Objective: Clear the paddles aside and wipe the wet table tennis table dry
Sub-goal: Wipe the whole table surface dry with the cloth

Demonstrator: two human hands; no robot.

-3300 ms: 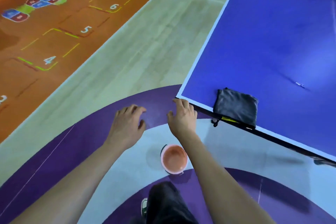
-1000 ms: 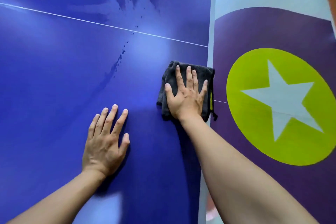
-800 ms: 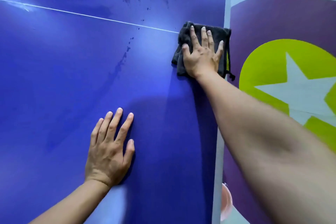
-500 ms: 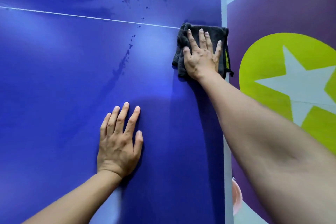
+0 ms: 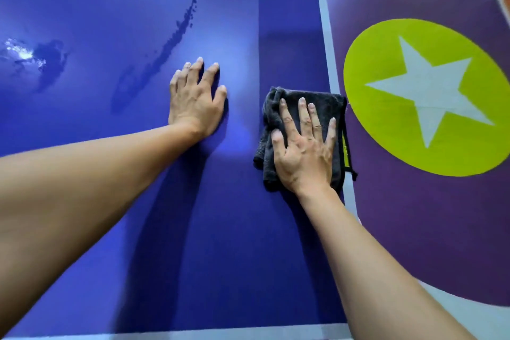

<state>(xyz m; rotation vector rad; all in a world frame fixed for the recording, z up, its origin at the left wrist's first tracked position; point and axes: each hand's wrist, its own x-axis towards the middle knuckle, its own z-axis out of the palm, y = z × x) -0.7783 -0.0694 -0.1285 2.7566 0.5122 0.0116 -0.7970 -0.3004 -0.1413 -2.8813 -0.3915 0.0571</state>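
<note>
The blue table tennis table (image 5: 82,8) fills the left and middle of the view. My right hand (image 5: 303,149) presses flat, fingers straight, on a folded dark grey cloth (image 5: 323,99) at the table's right edge. A darker wiped streak (image 5: 284,22) runs from the cloth up toward the white centre line. My left hand (image 5: 196,99) rests flat on the table to the left of the cloth. A trail of water (image 5: 176,33) and a wet patch (image 5: 47,63) lie further left. No paddles are in view.
The table's white right border (image 5: 327,44) drops off to a purple floor (image 5: 414,215) with a lime-green circle and white star (image 5: 425,91). The table's near white edge (image 5: 193,335) runs along the bottom of the view.
My right hand has dragged the cloth back toward me along the right edge, leaving a wiped streak. My left hand stays flat on the table. Earlier I stood at the table corner with the cloth lying there.
</note>
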